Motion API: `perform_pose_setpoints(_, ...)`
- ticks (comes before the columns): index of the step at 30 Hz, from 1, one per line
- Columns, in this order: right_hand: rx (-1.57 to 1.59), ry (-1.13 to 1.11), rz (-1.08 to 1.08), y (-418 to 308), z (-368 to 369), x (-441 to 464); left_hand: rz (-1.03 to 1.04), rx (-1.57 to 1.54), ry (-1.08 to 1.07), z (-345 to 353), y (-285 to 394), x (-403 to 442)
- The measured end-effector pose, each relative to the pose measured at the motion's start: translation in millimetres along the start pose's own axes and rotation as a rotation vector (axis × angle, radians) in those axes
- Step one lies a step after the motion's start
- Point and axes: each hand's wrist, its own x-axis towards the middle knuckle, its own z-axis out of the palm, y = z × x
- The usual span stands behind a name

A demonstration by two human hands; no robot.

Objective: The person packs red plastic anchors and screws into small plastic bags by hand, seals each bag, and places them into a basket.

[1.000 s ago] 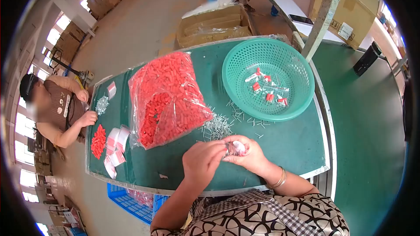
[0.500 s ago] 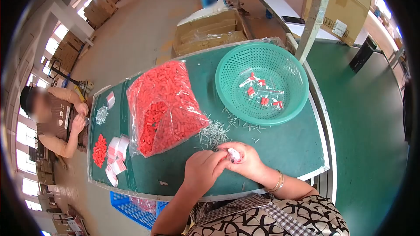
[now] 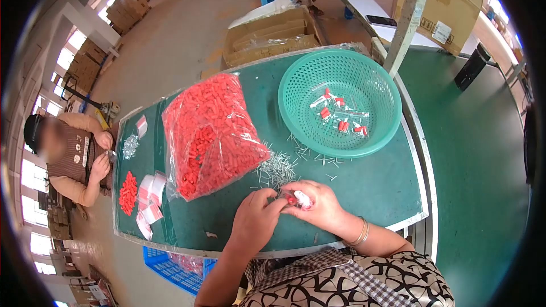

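Note:
Over the front of the green table, my left hand (image 3: 253, 217) and my right hand (image 3: 322, 207) meet at a small plastic bag (image 3: 303, 199) with white and red on it. My right hand is closed round the bag. The fingers of my left hand pinch its left side, where red plugs (image 3: 290, 199) show. Just beyond my hands lies a loose heap of screws (image 3: 276, 169). A large clear bag of red plugs (image 3: 213, 136) rests to the left of the heap. The green basket (image 3: 290, 131) behind my right hand contains several small clear packets (image 3: 343, 127) with red plugs.
On the table's left side are a small pile of red plugs (image 3: 128, 193), several flat plastic bags (image 3: 151, 199) and a screw pile (image 3: 130, 146). A co-worker (image 3: 74, 153) is at the left edge. A metal post (image 3: 408, 23) rises at the right; a cardboard box (image 3: 272, 37) stands behind.
The fingers of my left hand have shifted slightly left, and red plugs now show between my hands. The view has tilted a little.

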Motion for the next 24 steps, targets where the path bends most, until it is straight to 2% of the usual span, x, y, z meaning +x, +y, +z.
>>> perform_pose_setpoints(2,-0.008,-0.025,0.007,0,-1,0,0.016,-0.053,0.019,2,-4,-1)
perform_pose_setpoints(8,0.417,-0.194,0.090,2,-1,2,0.002,-0.241,0.061,-4,0,1)
perform_pose_setpoints(11,0.281,-0.255,0.055,5,-3,0,-0.034,-0.243,0.018,-6,-2,-3)
perform_pose_setpoints(16,0.353,-0.354,0.066,11,-2,-3,-0.006,-0.269,-0.001,-6,-6,-7)
perform_pose_setpoints(19,0.366,-0.440,0.059,10,-5,-1,0.112,-0.239,0.033,-9,-3,-2)
perform_pose_setpoints(24,0.400,-0.470,-0.007,-1,-13,3,0.108,-0.336,-0.019,-5,-7,-8)
